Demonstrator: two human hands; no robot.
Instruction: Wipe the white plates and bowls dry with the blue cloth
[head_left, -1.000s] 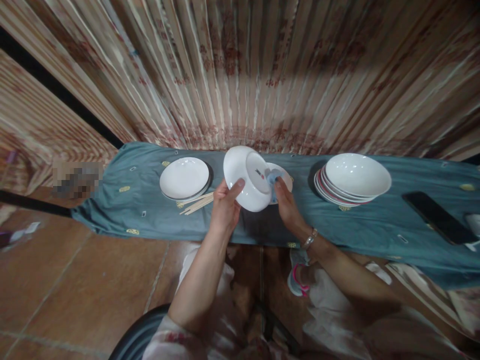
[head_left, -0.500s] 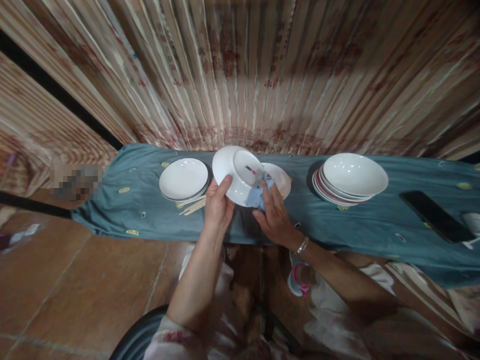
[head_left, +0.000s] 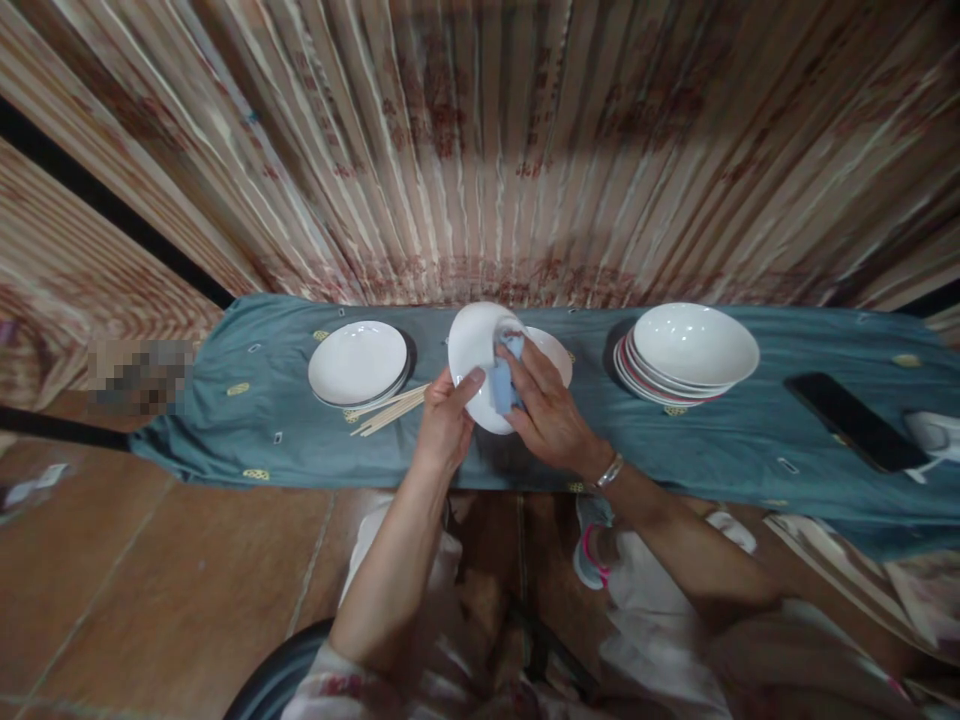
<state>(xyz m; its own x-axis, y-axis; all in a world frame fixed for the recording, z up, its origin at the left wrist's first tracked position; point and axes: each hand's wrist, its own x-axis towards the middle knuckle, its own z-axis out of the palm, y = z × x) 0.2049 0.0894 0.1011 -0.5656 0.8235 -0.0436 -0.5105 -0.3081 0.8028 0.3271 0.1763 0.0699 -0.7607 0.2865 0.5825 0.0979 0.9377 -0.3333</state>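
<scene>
My left hand grips the near rim of a white bowl, held tilted with its underside facing me above the table's middle. My right hand presses a light blue cloth against the bowl's underside, covering much of its base. Behind the bowl lies a white plate, partly hidden by my right hand.
A teal cloth covers the long table. A stack of white plates sits at the left with wooden chopsticks beside it. A stack of white bowls stands right, a black phone farther right. A patterned curtain hangs behind.
My right hand with the blue cloth has slid from the bowl's right edge across its underside. The bowl has turned a little in my left hand.
</scene>
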